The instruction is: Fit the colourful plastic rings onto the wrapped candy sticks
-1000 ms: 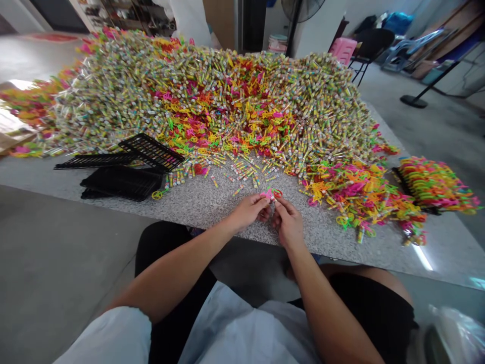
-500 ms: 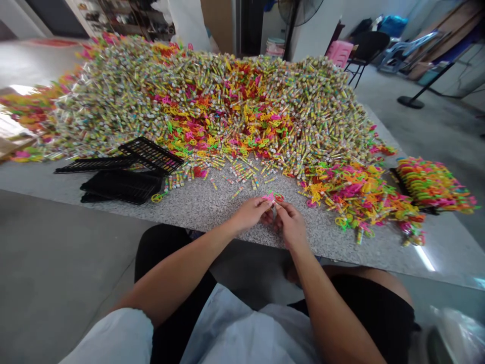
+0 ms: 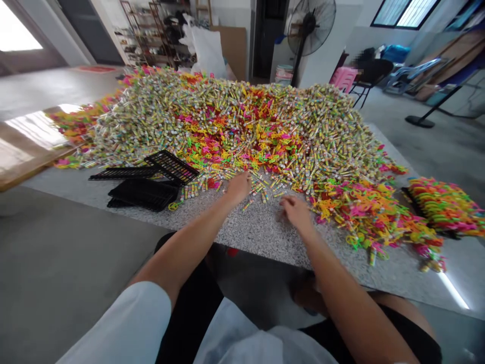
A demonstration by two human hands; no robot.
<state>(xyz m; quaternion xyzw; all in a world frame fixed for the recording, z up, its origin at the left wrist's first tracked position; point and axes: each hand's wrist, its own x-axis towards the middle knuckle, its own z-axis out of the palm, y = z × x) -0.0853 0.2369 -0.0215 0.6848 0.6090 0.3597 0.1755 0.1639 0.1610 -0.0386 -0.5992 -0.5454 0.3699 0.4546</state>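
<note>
My left hand (image 3: 239, 187) reaches in at the front of the heap, among loose small tubes (image 3: 260, 189) with yellow-green labels and pale ends. Its fingertips are mostly hidden, and whether it grips a tube cannot be made out. My right hand (image 3: 298, 211) hovers low over the speckled grey tabletop (image 3: 261, 230), right of those tubes. Its fingers are loosely bent and a little blurred, with nothing visible between them. Bright plastic pieces (image 3: 265, 136) in yellow, pink, orange and green run through the middle of the large heap of tubes (image 3: 326, 131).
Black slotted trays (image 3: 144, 194) lie stacked at the left. More bright pieces with tubes (image 3: 364, 207) spread at the right front, beside a filled black tray (image 3: 447, 205). A standing fan (image 3: 308, 25) and a pink stool (image 3: 344, 78) are behind the table.
My hands have parted from their shared hold on a small pink piece. The left moved forward to the tubes, the right slightly forward. The piece no longer shows; the view tilted up.
</note>
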